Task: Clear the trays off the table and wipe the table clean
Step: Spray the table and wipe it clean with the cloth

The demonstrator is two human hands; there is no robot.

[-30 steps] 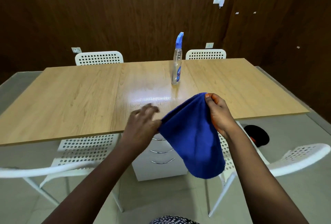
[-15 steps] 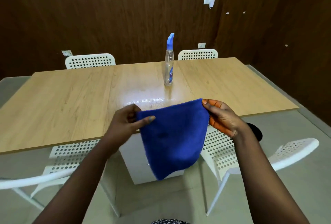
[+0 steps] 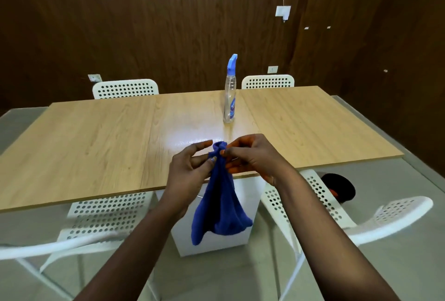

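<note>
Left hand point(image 3: 190, 168) and right hand point(image 3: 250, 156) both pinching bunched blue cloth point(image 3: 221, 202) over worktop point(image 3: 96, 146) near edge, spray bottle point(image 3: 230, 93) upright beyond, bare wood either side

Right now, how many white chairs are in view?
4. Two chairs stand behind the table's far edge, one far left, one far right. Two stand on the near side, near left, near right. Others may be hidden outside the frame.

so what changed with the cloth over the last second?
The left hand and right hand came together, so the blue cloth, spread wide half a second ago, now hangs bunched from one pinched top. Both hands kept their grip. The spray bottle stayed upright on the table.
</note>
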